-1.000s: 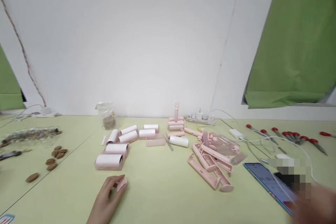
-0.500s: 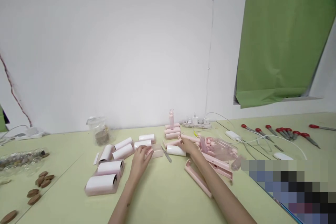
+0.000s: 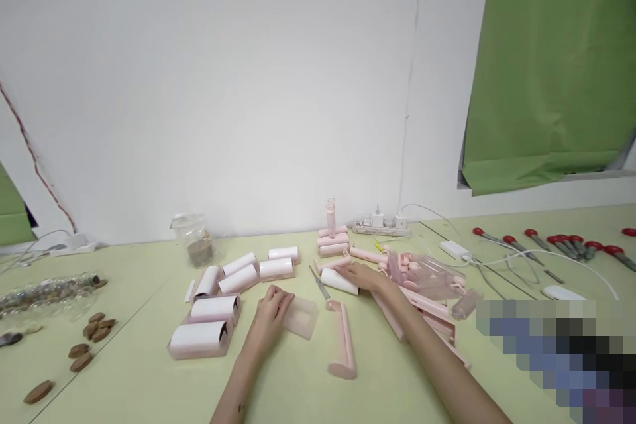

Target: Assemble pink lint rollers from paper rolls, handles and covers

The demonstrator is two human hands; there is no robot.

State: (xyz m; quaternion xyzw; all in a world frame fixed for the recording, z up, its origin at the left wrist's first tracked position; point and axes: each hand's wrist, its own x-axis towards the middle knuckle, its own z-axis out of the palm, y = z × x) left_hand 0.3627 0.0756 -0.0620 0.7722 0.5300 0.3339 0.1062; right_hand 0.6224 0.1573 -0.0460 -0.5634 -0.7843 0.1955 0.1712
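Observation:
My left hand (image 3: 272,313) pinches the edge of a flat, translucent pink plastic piece (image 3: 304,319) just above or on the table. Over the far side of a glossy white roll (image 3: 334,281) lie the fingers of my right hand (image 3: 362,275), closed around its right end; the thumb is hidden. A pink plastic bracket (image 3: 342,338) with rounded ends lies in front of the roll. Between the translucent piece and the roll is a grey-handled knife or similar thin tool (image 3: 320,283). Another pink part (image 3: 325,265) lies just behind the roll.
Several white rolls in pink trays (image 3: 199,349) stand to the left. Pink brackets (image 3: 427,305) and bagged pink parts (image 3: 432,278) crowd the right. Farther off are a power strip (image 3: 380,230), cables, red-ended tools (image 3: 559,242), a clear bag (image 3: 199,245) and brown pieces (image 3: 82,361).
My left hand has come nearer with the translucent piece. My right hand has shifted onto the white roll, which is slightly turned. A pink bracket now lies in front of it. The view has shifted.

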